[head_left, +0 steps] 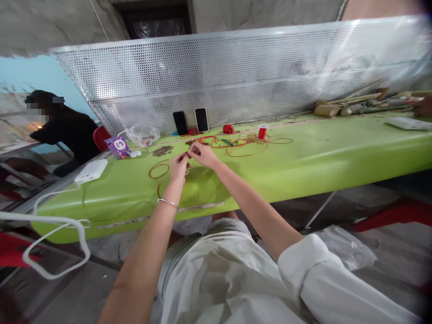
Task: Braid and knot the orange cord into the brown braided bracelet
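My left hand (178,167) and my right hand (202,155) meet over the green table (303,157), pinching a small piece of red cord (186,155) between their fingertips. A loop of orange-red cord (158,171) trails from my left hand onto the table. More tangled red cord (243,145) lies beyond my right hand, with a red spool (262,132) and a red cord ball (228,129). A thin bangle circles my left wrist.
Two phones (191,121) lean on a perforated metal screen (236,76). A purple packet (117,147), a clear bag (143,134), a pile of small dark pieces (162,150) and a white box (92,171) sit left. Another person (64,128) works far left. Bamboo pieces (351,108) lie far right.
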A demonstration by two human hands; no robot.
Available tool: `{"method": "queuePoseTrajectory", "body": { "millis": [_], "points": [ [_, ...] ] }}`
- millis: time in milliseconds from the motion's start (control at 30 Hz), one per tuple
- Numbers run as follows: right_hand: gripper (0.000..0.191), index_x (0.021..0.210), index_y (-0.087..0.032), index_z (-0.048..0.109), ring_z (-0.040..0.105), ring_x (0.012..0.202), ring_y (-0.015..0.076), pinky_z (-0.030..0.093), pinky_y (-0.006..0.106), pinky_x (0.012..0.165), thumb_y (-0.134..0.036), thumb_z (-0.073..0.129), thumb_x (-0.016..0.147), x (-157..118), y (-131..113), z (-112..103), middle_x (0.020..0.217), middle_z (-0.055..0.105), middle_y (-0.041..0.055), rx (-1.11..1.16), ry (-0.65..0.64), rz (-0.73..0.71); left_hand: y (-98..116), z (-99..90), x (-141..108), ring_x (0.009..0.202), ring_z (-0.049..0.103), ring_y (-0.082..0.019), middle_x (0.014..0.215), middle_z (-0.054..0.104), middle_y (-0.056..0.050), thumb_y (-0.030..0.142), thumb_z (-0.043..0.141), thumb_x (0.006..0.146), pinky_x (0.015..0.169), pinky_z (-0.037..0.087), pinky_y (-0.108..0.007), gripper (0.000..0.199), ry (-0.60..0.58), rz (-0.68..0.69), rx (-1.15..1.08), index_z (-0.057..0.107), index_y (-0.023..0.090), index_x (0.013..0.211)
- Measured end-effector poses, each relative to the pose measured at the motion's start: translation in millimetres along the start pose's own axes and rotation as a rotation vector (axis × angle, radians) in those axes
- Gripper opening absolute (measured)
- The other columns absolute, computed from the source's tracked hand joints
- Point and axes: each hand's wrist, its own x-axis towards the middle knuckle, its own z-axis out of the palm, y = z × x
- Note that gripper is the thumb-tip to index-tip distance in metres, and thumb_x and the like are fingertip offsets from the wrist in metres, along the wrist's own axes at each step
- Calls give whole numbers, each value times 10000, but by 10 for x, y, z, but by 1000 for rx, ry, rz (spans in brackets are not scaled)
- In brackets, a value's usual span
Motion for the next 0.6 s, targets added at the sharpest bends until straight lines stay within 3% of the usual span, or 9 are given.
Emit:
{"method": "queuePoseTrajectory", "body": {
  "millis": [167,600],
  "points": [
    [78,914,-168,506,567,676,132,410,244,687,-173,483,839,18,22,6,748,606,0,28,-31,6,13,0,-10,632,567,-95,848,602,-17,294,567,913,537,501,-224,190,21,12,-31,589,119,981],
    [156,894,-177,490,429,568,124,328,234,607,-121,442,756,35,30,-1,603,432,-68,20,-14,50,-20,-17,26,606,560,-92,805,609,-5,294,575,907,554,498,-234,179,53,68,-77,600,118,927]
  ]
}}
